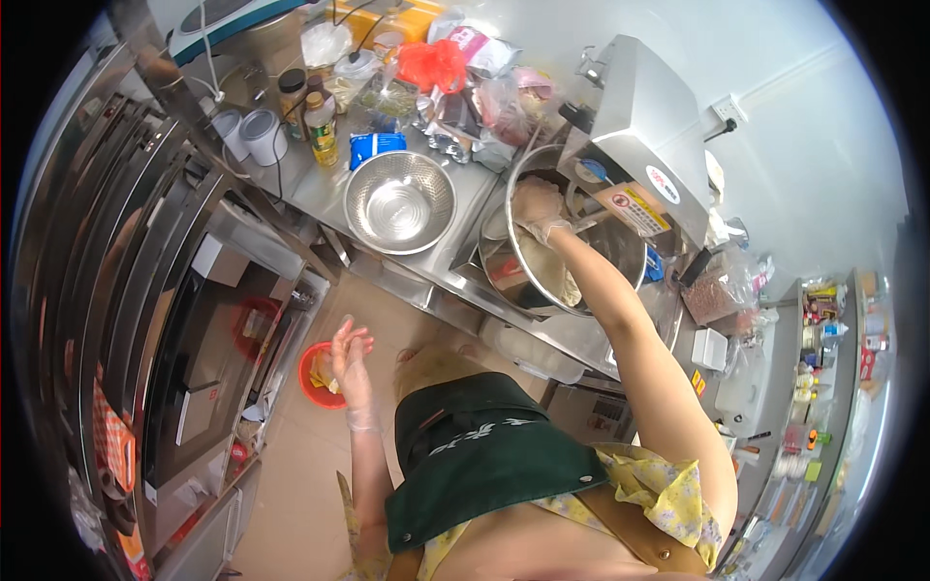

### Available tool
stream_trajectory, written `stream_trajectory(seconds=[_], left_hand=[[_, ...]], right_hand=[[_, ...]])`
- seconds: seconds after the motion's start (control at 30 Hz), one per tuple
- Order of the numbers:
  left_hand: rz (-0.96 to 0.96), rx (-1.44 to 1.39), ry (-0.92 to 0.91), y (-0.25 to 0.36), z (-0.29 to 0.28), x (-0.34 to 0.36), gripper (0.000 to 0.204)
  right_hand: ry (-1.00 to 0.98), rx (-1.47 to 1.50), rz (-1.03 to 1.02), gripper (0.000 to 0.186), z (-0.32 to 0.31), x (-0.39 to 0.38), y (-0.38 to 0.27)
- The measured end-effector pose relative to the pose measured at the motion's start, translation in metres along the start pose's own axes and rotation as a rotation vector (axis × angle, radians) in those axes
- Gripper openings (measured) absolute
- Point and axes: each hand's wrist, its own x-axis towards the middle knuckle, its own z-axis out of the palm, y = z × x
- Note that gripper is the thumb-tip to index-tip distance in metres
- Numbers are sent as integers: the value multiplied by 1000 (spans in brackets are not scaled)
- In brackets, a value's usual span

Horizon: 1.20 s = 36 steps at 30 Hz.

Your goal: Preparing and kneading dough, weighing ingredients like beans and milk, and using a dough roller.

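My right hand (539, 206), in a clear plastic glove, reaches down into the steel bowl (518, 247) of a stand mixer. It is close to the bowl's inner left wall, and its fingers cannot be made out well. Pale dough (547, 269) lies in the bowl below my wrist. My left hand (353, 366), also gloved, hangs open at my side with the fingers apart and nothing in it. Beyond it on the floor stands a red bin (318, 385) with yellowish scraps inside. A perforated steel basin (399, 203) rests on the counter left of the mixer.
The grey mixer head (644, 116) overhangs the bowl. Bottles (321, 131), white canisters (262, 136) and a red plastic bag (432, 66) crowd the counter's back. An oven (218, 349) is at left, stocked shelves (814, 387) at right.
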Motion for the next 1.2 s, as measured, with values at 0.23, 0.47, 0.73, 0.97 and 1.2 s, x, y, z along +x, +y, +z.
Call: stream_trajectory(seconds=[0.23,0.47,0.73,0.97,1.2], left_hand=[[89,33,-126,42,50,9,34],[736,340,-694,116,197,5,39],[499,1698,-1435,105,318,36,59],[157,986,-963,111,367,79,46],[110,1021,-888,87,391,63,44]], right_hand=[[-59,240,-159,42,-27,-49,-1],[-281,760,-327,41,-63,-160,64],[-347,1313,9,29,-50,-132,148],[-26,6,-308,62,7,-90,166],[-183,199,5,66,60,-48,155]])
